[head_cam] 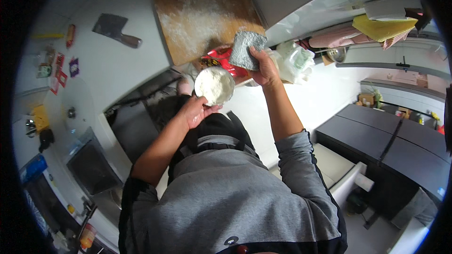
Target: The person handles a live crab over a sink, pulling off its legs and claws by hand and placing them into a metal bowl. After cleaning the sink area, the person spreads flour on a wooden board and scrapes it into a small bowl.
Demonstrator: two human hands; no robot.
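My left hand [195, 113] holds a small round bowl [230, 94] by its near rim, with the thumb over the edge. White powder that looks like flour [211, 85] lies in it. In my right hand [265, 68] is a grey speckled pad or folded cloth [246, 46], pinched at its right side; its exact kind is unclear. Behind the bowl and partly hidden by the pad sits a red printed bag [223, 55]. A wooden board [249, 19] dusted with white powder lies on the counter beyond both hands.
A cleaver [112, 30] rests on the white counter [116, 67] left of the board. White plastic bags [296, 61] stand right of my right hand. A sink [93, 165] is at the left, and dark cabinets [370, 127] stand at the right.
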